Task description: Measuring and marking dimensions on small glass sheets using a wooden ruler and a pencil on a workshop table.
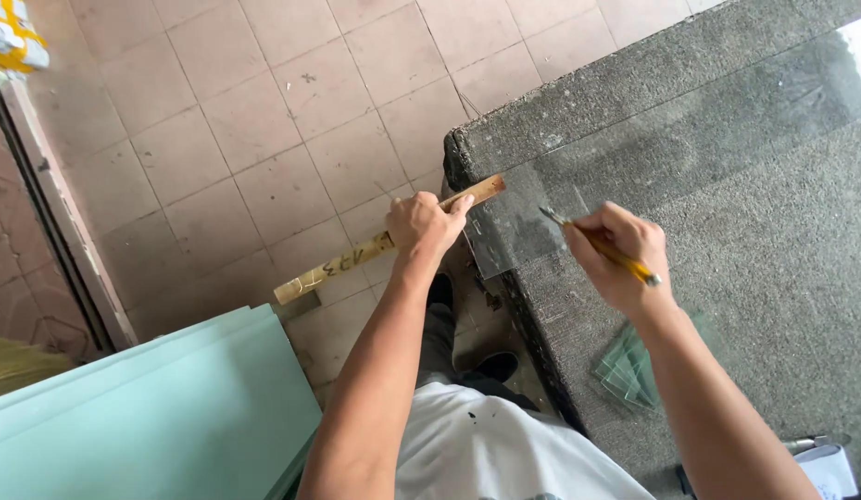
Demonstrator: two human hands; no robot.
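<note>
Left hand (425,225) grips the wooden straightedge (384,243) on the glass sheet (541,218) at the worktop (773,259) corner, right hand (615,252) closed on a yellow glass cutter (602,243) — risk: stick slips w/ most of it overhanging, score wanders, glass likely cracks off-line.

Open room is left over the grey carpeted table top (773,231) right of the clear glass sheet (634,167). The near table corner is blocked by the left hand (424,225) gripping a long wooden ruler stick (356,255). Small stacked clear glass offcuts (625,366) lie beside the right forearm. The pinkish tiled floor (263,120) is open; pale green stacked glass panes (152,407) crowd the lower left.
</note>
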